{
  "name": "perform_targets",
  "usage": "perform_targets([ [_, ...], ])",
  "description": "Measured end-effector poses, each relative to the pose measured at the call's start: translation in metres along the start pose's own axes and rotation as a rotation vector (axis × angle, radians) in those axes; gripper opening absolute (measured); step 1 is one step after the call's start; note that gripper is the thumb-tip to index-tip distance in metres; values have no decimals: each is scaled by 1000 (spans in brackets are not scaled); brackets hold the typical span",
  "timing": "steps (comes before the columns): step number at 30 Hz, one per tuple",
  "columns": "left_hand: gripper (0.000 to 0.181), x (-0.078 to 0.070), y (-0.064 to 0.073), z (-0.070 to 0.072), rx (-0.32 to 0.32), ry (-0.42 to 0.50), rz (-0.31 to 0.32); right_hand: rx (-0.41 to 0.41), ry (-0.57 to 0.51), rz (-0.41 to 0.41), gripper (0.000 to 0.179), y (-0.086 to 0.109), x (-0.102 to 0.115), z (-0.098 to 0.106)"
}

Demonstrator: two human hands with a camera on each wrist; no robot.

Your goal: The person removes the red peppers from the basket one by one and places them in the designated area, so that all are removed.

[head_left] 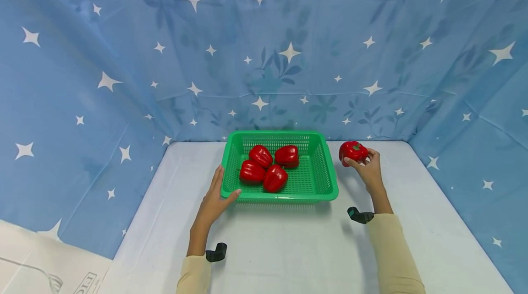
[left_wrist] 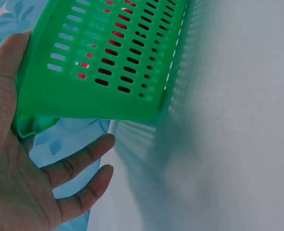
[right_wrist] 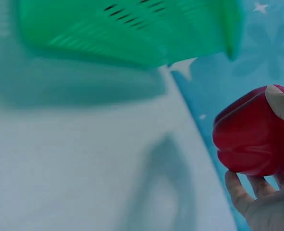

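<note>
Head view: Red pepper is in the right grip, approx. beside the right end of the green basket, apart from it and, per shadow, off the worktop. Right grip clamped on pepper, thumb on near side; green stem end visible. Four other peppers lie in the basket, toward its left half. Left grip at the basket's left front corner: thumb and fingers apart, touching the rim, not clamped. Star-print cloth behind.

L. wrist view: Hand against basket rim; two fingers extended, clear of basket. Contact behind rim partly hidden. Red shows thru the slots.

R. wrist view: Thumb over pepper's upper side, fingertips below; lobed end faces away from palm. Basket nearby, not touching.

Handling (insp. judgement): pepper prob. light, firm, w/ smooth glossy skin, poss. slippery; hard squeeze may dent it, if real (can't tell). Rec. hold around the broad shoulders, thumb opp. fingers; avoid stem, which may snap.
</note>
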State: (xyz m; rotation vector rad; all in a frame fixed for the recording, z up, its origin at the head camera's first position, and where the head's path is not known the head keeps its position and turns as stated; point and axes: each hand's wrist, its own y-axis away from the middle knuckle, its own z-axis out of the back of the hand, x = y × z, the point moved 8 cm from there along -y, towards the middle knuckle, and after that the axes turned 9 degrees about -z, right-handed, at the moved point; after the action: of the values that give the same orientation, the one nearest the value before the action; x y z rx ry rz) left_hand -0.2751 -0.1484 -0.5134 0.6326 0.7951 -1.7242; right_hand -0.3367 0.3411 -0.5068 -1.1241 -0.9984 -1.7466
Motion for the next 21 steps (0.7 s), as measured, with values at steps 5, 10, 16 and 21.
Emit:
perform_targets([
  [5,95,-2,1,1,-3,8,-8,-21,21,-19,89,0,-14,-3],
  [10,95,-2,1,1,2,4,2,-52,10,-57,89,0,-19,-5],
  [16,95,-1,1,1,2,1,7,-64,40,-76,88,-3,-28,-8],
  [21,95,-1,1,1,-3,7,1,-55,69,-98,89,-5,-36,-12],
])
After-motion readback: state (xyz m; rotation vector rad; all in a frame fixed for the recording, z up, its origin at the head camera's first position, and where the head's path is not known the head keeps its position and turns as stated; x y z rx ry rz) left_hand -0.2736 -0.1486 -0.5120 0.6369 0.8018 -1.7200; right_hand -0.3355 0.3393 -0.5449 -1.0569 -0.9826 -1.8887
